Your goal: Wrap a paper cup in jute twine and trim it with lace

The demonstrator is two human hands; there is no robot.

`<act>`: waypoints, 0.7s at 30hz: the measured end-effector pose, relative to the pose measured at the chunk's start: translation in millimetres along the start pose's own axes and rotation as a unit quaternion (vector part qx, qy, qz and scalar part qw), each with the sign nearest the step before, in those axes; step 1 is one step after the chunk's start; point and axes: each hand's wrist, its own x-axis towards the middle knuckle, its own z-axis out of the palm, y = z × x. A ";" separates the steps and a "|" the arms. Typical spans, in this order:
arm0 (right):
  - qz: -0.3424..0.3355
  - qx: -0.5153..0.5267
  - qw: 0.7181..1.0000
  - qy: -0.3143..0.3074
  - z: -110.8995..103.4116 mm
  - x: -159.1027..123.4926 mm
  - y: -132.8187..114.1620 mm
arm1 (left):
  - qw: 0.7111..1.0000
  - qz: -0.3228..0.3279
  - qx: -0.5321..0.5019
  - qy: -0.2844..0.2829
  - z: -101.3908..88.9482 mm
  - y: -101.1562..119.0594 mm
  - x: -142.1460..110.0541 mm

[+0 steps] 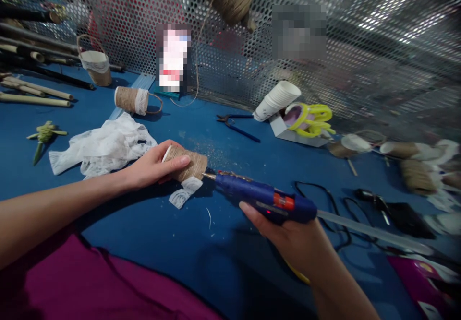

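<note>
While the left hand (153, 166) steadies a twine-wrapped cup (196, 163) on its side over the table (144, 257), the right hand (288, 236) brings the tip of a glue gun (248, 191) up to the cup's base end, at or very near the twine. The left grip is closed around the cup, thumb across the top; the right grip is wrapped firmly about the gun's handle.

The twine winding looks complete — the visible side is covered from the pale rim down to the base. The lace looks only begun, or not fixed at all: a short strip of lace (185, 193) hangs or lies just beside the cup's lower side, and whether it is glued there I can't quite tell. No handle shows on this cup.

By comparison, the lying cup (126, 99) beyond the pile of lace (111, 142) has both a white lace band and a twine loop — so does the upright cup (101, 74) farther back. Measured against those, this one seems roughly midway, its lace band and loop lacking.
</note>
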 end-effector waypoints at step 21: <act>0.011 -0.023 1.000 0.014 0.6 -0.3 1.1 | 1.000 -0.012 0.010 0.006 0.3 0.0 0.5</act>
